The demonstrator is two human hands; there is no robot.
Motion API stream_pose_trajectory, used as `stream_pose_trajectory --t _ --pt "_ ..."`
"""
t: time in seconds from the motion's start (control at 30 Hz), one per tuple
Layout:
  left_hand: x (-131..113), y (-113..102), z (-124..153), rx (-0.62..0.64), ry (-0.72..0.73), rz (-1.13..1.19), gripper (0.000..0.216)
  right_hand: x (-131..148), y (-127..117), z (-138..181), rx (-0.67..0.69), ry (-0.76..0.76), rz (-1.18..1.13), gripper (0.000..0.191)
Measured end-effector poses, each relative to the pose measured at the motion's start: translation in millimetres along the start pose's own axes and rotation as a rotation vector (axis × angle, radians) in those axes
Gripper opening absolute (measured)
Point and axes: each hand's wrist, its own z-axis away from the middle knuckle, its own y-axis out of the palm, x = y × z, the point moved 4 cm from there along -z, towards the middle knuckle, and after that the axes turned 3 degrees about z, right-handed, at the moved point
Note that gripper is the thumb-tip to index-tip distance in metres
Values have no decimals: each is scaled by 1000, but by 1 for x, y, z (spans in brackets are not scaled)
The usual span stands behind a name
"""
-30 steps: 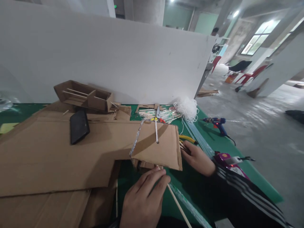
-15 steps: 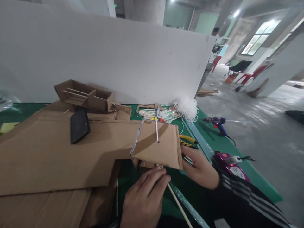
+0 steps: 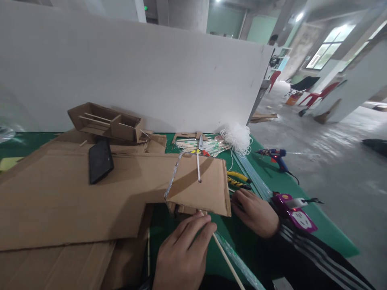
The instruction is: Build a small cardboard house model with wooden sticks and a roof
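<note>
Two bare hands, both with bent fingers, close to each other.
The left hand rises from the bottom edge, its back turned up, the fingers bunched and pointing away and to the right, the tips pinched in; its thumb is hidden beneath. The right hand comes in from the lower right, slightly farther forward, back up, fingers curled leftward, their tips hard to make out. A black sleeve with pale stripes covers the right forearm down to the wrist.
</note>
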Motion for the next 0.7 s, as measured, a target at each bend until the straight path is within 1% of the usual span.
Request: stream_pose_trajectory --t 0.1,0.23,0.33,0.4,0.47,0.53,0.63,0.67,0.7 --pt "0 1 0 -6 -3 4 29 -2 1 -1 46 9 4 16" --pt "1 3 0 -16 -13 11 29 -5 0 -4 93 27 -17 10" --pt "2 4 1 -16 -12 16 29 -6 -6 -4 92 75 -60 6" --pt "3 4 2 -14 -10 16 28 -5 -13 0 103 78 -110 4" --pt "3 3 2 -17 -7 15 29 -1 -23 7 121 17 -252 2" --pt "2 3 3 -21 -6 13 29 3 -34 20 130 -69 -482 2" --pt "2 4 2 -22 -15 7 30 6 -47 46 128 -202 -795 15" --pt "2 4 1 -17 -19 6 30 3 -51 56 78 -227 -856 22" --pt "2 4 1 -14 -19 5 31 -2 -54 64 -10 -208 -888 29"
